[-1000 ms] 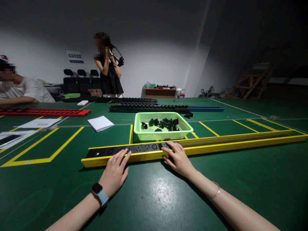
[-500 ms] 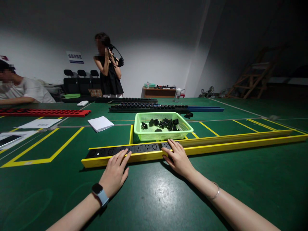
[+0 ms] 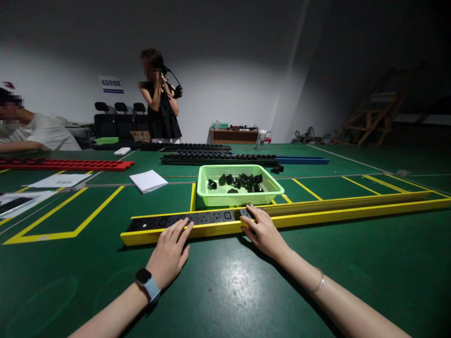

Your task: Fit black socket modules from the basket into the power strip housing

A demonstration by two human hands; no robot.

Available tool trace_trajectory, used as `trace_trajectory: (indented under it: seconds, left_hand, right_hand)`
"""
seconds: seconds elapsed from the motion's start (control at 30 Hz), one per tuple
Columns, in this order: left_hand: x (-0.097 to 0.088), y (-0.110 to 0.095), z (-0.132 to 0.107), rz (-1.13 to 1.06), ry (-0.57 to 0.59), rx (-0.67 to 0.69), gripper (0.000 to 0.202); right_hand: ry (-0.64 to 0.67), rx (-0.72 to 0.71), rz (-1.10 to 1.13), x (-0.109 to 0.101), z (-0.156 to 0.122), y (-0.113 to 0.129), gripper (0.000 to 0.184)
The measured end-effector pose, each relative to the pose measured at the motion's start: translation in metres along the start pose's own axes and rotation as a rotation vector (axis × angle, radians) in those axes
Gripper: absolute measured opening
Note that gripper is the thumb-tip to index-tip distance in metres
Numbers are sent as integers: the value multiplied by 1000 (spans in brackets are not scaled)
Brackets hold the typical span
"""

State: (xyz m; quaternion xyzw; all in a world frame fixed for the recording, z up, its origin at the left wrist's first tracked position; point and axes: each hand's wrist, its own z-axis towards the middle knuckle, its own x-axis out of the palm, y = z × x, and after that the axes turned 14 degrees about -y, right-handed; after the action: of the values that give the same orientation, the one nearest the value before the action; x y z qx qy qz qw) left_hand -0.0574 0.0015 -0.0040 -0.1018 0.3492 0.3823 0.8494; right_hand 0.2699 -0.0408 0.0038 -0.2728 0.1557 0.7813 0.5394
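A long yellow channel (image 3: 334, 210) lies across the green table, its left part filled with black socket modules (image 3: 190, 218). My left hand (image 3: 169, 253) lies flat with fingers stretched out, fingertips against the channel's near edge. My right hand (image 3: 263, 230) rests on the channel where the row of sockets ends, fingers spread over the last module. Just behind the channel stands a light green basket (image 3: 207, 193) holding several loose black socket parts (image 3: 243, 181).
Black socket strips (image 3: 218, 157) and a blue rail (image 3: 303, 160) lie farther back, a red strip (image 3: 66, 164) at the left, a white pad (image 3: 148, 180) near it. One person (image 3: 160, 101) stands at the back; another person (image 3: 35, 134) sits far left. Yellow tape lines (image 3: 70, 220) mark the table.
The hands stay on the channel; the right hand's fingers have shifted slightly on the last socket. The view has tilted a little.
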Motion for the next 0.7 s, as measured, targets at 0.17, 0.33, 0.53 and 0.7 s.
trace_trajectory:
  seconds: [0.17, 0.33, 0.53, 0.7]
  left_hand:
    - [0, 0, 0, -2, -5, -4, 56]
    - [0, 0, 0, -1, 9, -6, 55]
    - [-1, 0, 1, -8, 6, -8, 55]
    - [0, 0, 0, 10, 17, 0, 54]
  right_hand:
    - [7, -3, 7, 0, 0, 0, 28]
    - [11, 6, 3, 0, 0, 1, 27]
    - [14, 6, 0, 0, 0, 0, 27]
    - [19, 9, -5, 0, 0, 0, 27]
